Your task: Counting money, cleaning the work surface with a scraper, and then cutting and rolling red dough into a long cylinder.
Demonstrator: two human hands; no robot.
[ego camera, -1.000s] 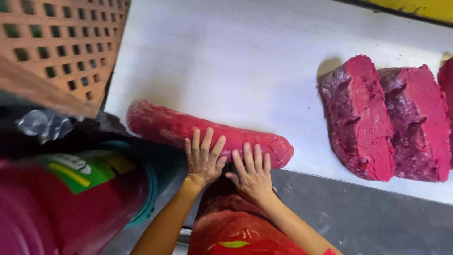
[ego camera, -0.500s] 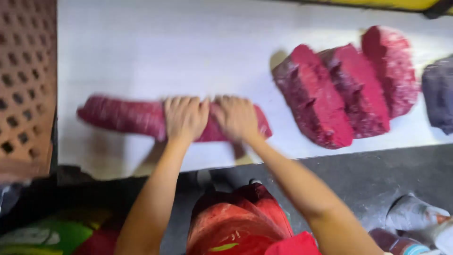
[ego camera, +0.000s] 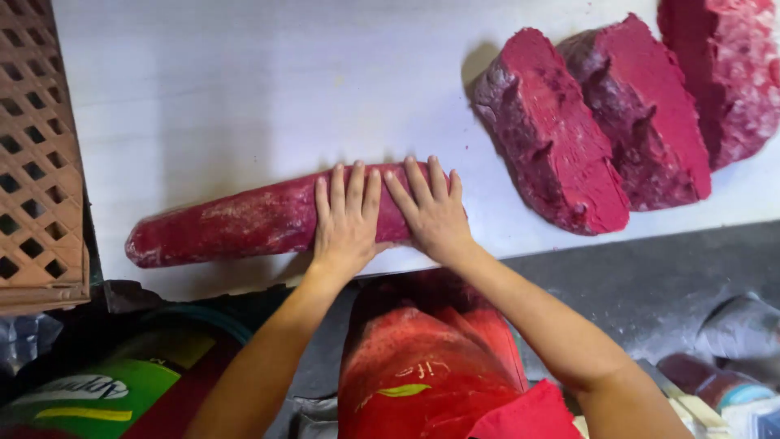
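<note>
A long dark-red roll of dough (ego camera: 236, 223) lies across the near part of the white table (ego camera: 244, 89), dusted with flour. My left hand (ego camera: 348, 215) presses flat on the roll's right part, fingers spread. My right hand (ego camera: 431, 210) lies flat beside it, over the roll's right end, thumb touching the left hand. Neither hand grips anything.
Three thick red dough chunks (ego camera: 561, 138) (ego camera: 642, 114) (ego camera: 727, 73) lie side by side at the right. A brown lattice crate (ego camera: 36, 162) stands at the left edge. Below the table's edge are a red garment (ego camera: 426, 366), a green container (ego camera: 89, 394) and a dark grey floor (ego camera: 650, 276).
The view has shifted and come closer. Both hands stay flat on the roll's right end, which now lies tilted with its left end nearer me.
</note>
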